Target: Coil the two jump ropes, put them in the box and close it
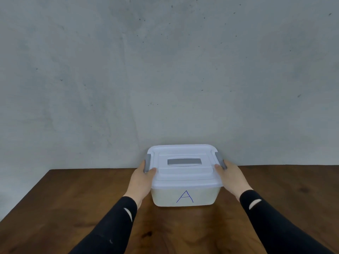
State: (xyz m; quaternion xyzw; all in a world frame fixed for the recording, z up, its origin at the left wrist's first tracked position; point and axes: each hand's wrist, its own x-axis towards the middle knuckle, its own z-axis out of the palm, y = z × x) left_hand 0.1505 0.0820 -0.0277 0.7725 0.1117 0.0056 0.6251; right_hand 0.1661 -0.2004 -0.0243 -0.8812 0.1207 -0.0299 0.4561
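A white plastic box (185,196) with a blue letter A on its front stands on the wooden table, against the wall. Its white lid (183,173) lies on top, with a grey handle (184,161) in the middle. My left hand (142,180) grips the box's left side, thumb on the lid beside the grey left latch (147,162). My right hand (232,177) grips the right side, thumb on the lid by the grey right latch (220,160). No jump rope is visible; the box's inside is hidden.
The brown wooden table (73,208) runs to a left edge and meets a grey concrete wall (165,70) right behind the box. Black sleeves cover both forearms.
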